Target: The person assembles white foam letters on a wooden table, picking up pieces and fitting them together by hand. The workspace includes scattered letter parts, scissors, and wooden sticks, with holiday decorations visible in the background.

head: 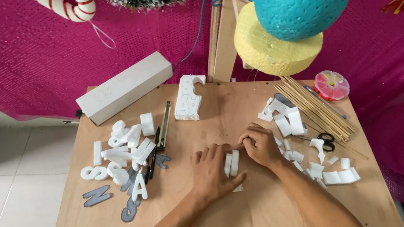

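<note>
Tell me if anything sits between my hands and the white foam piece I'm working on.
Nothing visible does. The left hand and right hand are both already on the foam piece; the scraps and letters lie off to the sides.

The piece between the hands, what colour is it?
White foam piece, seen in the head view.

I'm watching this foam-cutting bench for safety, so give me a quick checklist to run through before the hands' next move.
1. White foam piece held between left hand and right hand: ok.
2. Blade at the fingers: cannot tell, hidden.
3. Scissors apart from both hands: ok.
4. Wooden skewers lying at the table's right edge, ends overhanging: not ok.
5. Cut foam letters heaped left, away from the work: ok.
6. Foam scraps beside the right forearm: not ok.
</note>
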